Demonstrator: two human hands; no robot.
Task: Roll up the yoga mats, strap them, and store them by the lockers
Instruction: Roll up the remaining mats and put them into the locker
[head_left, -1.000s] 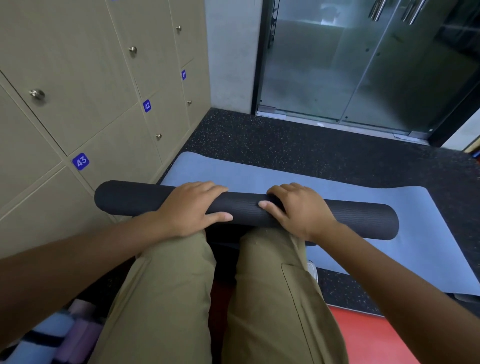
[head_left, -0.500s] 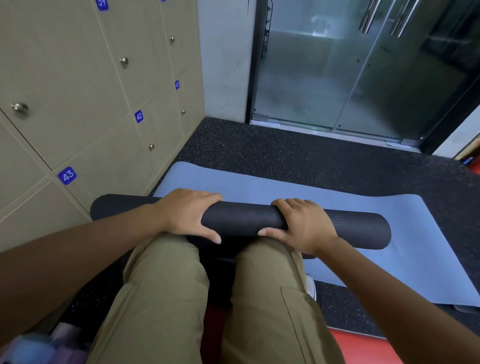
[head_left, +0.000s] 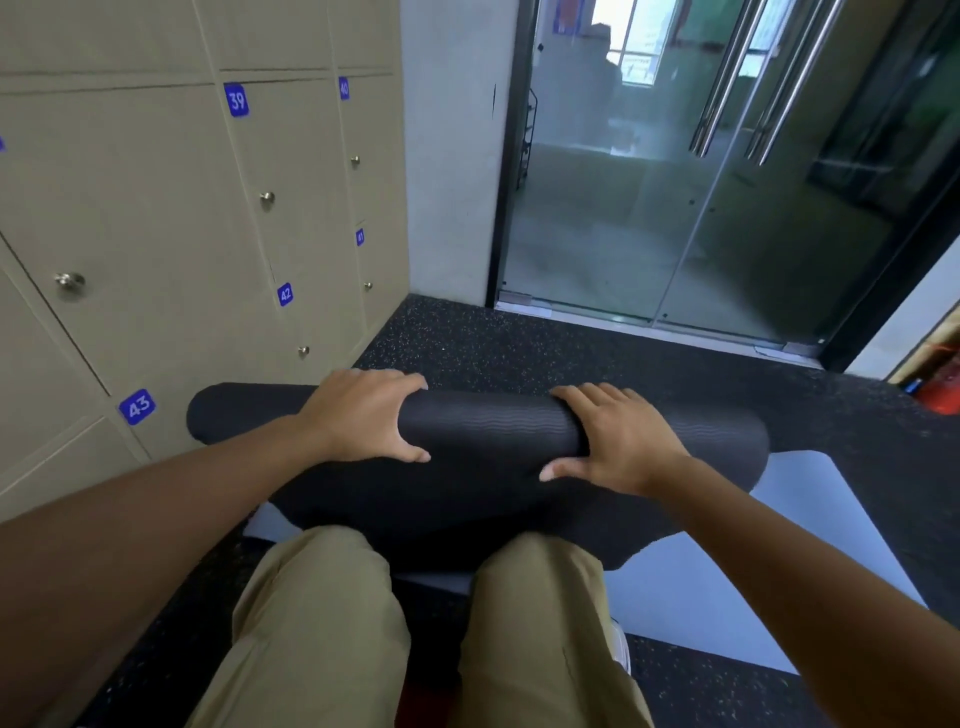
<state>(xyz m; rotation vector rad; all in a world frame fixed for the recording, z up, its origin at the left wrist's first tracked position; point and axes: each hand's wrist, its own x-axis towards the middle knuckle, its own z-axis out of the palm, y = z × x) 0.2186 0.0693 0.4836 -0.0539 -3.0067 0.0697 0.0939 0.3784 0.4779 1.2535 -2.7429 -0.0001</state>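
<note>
I saw the speckled black rubber floor running from the glass sliding doors down to the knees. Beige wooden lockers with round metal knobs and blue number tags 39 to 43 filled the left side. A pale blue foam yoga mat lay flat on the floor, mostly to the right of the legs. On top of it lay the black ribbed yoga mat, rolled into a thick tube at its far side, with an unrolled flap spreading toward the khaki trouser knees. The roll lay crosswise in front of the knees, its left end near the base of the lockers, its right end over the blue mat's far corner.

The left hand sat on the roll left of centre, fingers draped over the far side, thumb reaching onto the near face, so curled round the tube. The right hand sat right of centre, fingers laid fairly flat over the top, thumb stretched out toward the flap; I read it as pressing rather than gripping. The hands were apart with bare roll between them. A red object sat at the far right edge, too cut off to tell what.
</note>
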